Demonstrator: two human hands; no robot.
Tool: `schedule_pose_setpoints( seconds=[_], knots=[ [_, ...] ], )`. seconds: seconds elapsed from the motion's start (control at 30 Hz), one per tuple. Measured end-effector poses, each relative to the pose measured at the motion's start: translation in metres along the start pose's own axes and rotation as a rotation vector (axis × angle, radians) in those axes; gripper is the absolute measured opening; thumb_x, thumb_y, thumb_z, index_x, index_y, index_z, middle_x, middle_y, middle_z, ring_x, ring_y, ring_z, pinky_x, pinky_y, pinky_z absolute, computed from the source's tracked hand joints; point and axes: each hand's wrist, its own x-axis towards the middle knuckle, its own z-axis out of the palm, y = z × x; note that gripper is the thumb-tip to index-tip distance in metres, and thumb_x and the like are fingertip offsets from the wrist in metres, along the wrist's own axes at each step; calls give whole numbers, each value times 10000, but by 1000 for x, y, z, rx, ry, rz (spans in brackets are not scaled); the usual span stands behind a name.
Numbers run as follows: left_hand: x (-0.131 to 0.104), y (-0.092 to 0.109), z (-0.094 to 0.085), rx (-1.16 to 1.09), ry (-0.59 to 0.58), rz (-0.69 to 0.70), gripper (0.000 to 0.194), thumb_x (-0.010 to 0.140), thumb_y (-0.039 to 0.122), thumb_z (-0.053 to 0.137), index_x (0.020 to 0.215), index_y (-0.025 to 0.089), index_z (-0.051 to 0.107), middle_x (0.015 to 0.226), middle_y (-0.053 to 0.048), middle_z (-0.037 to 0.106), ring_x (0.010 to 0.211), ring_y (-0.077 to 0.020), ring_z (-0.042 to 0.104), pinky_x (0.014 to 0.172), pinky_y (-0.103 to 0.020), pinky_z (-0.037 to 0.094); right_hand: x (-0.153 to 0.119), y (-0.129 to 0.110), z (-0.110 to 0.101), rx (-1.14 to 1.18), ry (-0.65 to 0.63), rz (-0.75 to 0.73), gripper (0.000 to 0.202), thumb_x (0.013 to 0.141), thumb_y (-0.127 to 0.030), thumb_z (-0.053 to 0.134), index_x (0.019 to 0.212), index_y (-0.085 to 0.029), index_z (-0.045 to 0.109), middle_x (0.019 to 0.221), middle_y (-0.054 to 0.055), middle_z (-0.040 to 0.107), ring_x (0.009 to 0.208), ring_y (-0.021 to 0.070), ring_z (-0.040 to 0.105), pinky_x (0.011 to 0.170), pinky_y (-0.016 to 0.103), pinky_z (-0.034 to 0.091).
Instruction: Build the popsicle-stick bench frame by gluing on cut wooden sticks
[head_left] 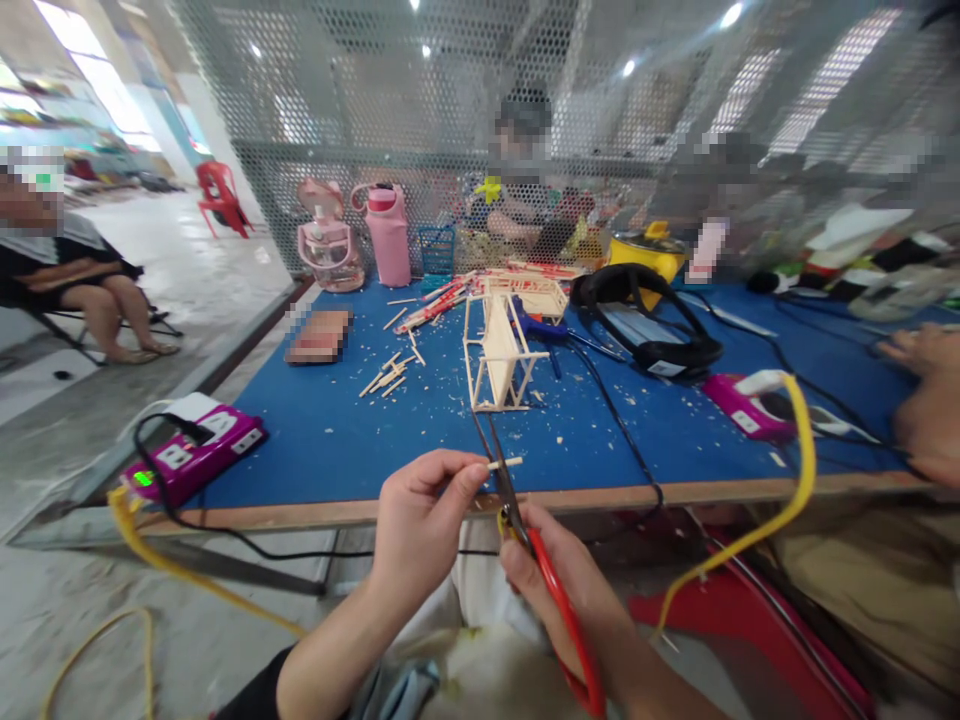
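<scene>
Between the thumb and fingers of my left hand [431,510] is a short thin wooden stick [513,462], its free end pointing right. My right hand [559,560] grips a pair of scissors [551,580] with red handles, and the blades cross the stick close to my left fingertips. Just beyond the blades stands a small frame model [501,345] built of pale sticks. A blue glue gun [541,326] lies against its right side. Left of the frame is a small pile of cut stick pieces [388,375].
Purple power boxes [202,450] with yellow cables lie at both table sides. A black headset [652,325], pink bottle [388,235], clear bottle [330,250] and yellow pot [646,262] stand behind. Another person's hand [930,400] is at right. Black cable crosses the blue table [330,450].
</scene>
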Motion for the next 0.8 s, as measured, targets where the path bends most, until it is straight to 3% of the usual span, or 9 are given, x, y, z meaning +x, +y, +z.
schedule_pose_setpoints(
  seconds=[0.17,0.4,0.5,0.63,0.8],
  knots=[
    [-2,-8,-2,60,-40,18,179,822,336,618,780,192,716,765,-30,723,704,-161,648,667,-256,509,-10,-9,-3,-145,-13,6,494,890,-631,355,736,-187,505,591,-27,438,553,109,397,493,223,303],
    [1,-3,-14,575,-149,309,207,897,282,481,781,197,630,765,-52,658,750,-186,583,683,-286,438,-3,-4,1,-225,-36,-30,463,869,-606,442,715,-175,516,645,-9,508,603,121,422,535,234,308],
    [3,0,-16,656,-189,364,280,929,273,416,740,211,613,709,-43,634,706,-183,566,657,-281,417,-1,-11,-2,-216,-23,-32,430,885,-571,442,732,-178,523,691,4,552,645,133,462,577,243,352],
    [11,9,-19,604,-81,399,283,939,278,398,762,207,608,698,-33,625,686,-164,570,633,-254,409,14,-32,-13,-241,-39,-168,373,885,-534,473,752,-195,552,742,10,598,680,145,510,619,252,410],
    [34,8,-23,513,105,327,298,939,290,397,735,191,591,700,-20,635,658,-146,570,624,-235,405,60,-56,-18,-359,-90,-260,436,849,-588,501,659,-197,541,628,-10,555,570,123,459,535,242,375]
  ],
)
